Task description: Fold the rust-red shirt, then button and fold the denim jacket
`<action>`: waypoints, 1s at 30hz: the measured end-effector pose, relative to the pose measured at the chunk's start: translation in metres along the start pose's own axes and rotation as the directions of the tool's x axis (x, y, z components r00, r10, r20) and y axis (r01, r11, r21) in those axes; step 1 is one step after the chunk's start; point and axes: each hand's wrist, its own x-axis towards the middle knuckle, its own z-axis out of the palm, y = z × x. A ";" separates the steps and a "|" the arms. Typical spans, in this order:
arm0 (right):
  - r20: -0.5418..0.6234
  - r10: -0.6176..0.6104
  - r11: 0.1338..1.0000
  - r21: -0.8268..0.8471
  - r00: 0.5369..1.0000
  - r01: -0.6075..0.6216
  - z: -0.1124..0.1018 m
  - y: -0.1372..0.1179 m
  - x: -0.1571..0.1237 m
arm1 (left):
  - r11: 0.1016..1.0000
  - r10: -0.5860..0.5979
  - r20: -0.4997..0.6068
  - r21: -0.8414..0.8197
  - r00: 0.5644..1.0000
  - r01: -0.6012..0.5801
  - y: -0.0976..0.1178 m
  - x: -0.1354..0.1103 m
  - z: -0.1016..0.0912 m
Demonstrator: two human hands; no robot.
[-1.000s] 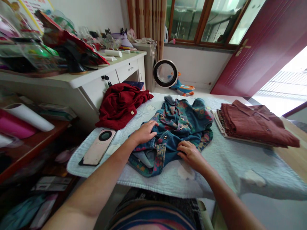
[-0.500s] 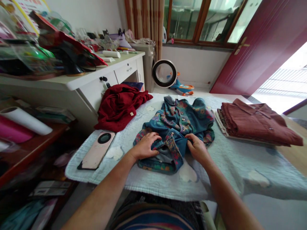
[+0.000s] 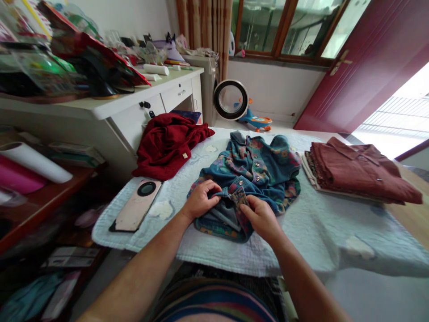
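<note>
A blue denim shirt (image 3: 268, 163) with a flower pattern and metal snap buttons lies rumpled on a pale blue quilted cloth (image 3: 301, 250). My left hand (image 3: 203, 199) pinches the front edge of the shirt near its hem, fingers curled over the fabric. On the other side of the opening, my right hand (image 3: 261, 214) grips the patterned button placket between thumb and fingers. Between the hands the front gapes, and the grey-blue inside of the shirt shows.
Left of the shirt lie a crumpled dark red garment (image 3: 167, 143) and a phone (image 3: 136, 210), back side up. A folded stack of clothes (image 3: 362, 172) sits at the right. Beyond the table stand a cluttered white desk (image 3: 134, 100) and a washing machine with its round door (image 3: 231, 100) open.
My right hand has moved left from the shirt's right side onto the placket and grasps it. My left hand has closed on the opposite edge, lifting it slightly.
</note>
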 end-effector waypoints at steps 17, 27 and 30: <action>-0.371 -0.156 0.968 -0.243 0.915 0.067 0.018 0.006 -0.027 | 0.998 -0.062 -0.069 0.004 0.996 0.062 -0.009 -0.001 0.004; 0.054 -0.166 0.832 -0.529 0.985 0.169 0.011 -0.004 -0.035 | 0.997 -0.072 -0.070 -0.021 0.995 0.071 -0.012 -0.002 0.004; 0.070 -0.112 0.944 -0.304 0.991 0.128 0.002 0.002 -0.027 | 0.993 -0.112 -0.018 -0.048 0.994 0.111 -0.017 -0.002 0.004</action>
